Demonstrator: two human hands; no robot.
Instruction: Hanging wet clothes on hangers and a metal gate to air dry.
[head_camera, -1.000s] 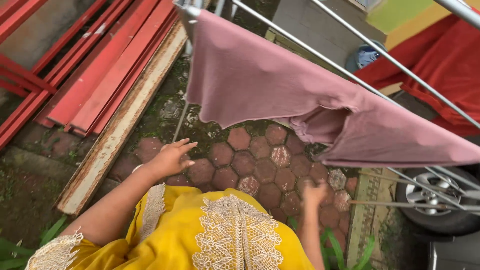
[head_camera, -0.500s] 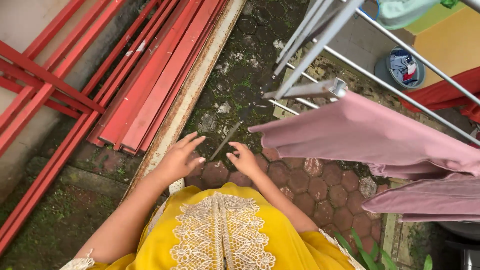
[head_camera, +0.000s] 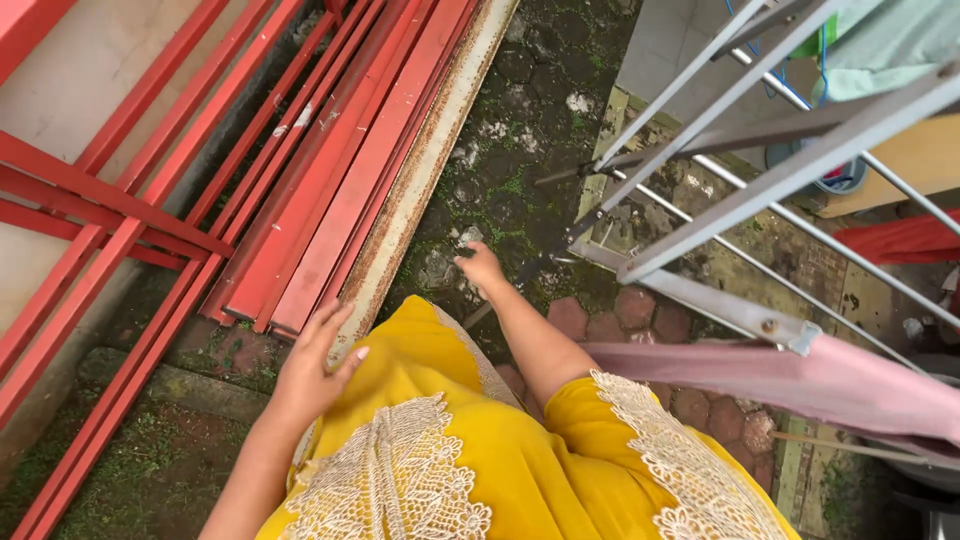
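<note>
My left hand (head_camera: 312, 365) hangs open beside my yellow lace-trimmed dress (head_camera: 470, 450), fingers spread, holding nothing. My right hand (head_camera: 482, 268) reaches forward over the mossy paving toward the foot of a grey metal drying rack (head_camera: 740, 150); its fingers look loosely curled and hold nothing I can see. A pink cloth (head_camera: 800, 385) is draped over a lower bar of the rack, to the right of my right arm.
Red metal beams (head_camera: 330, 170) and a rusty pale plank (head_camera: 425, 170) lie on the ground at left. Hexagonal brick paving (head_camera: 640, 310) lies under the rack. A pale green cloth (head_camera: 890, 45) hangs at top right, red fabric (head_camera: 900, 240) below it.
The view has swung left and the rack with its pink cloth now sits further right. My right hand has stretched forward and up; my left hand has dropped back beside the dress.
</note>
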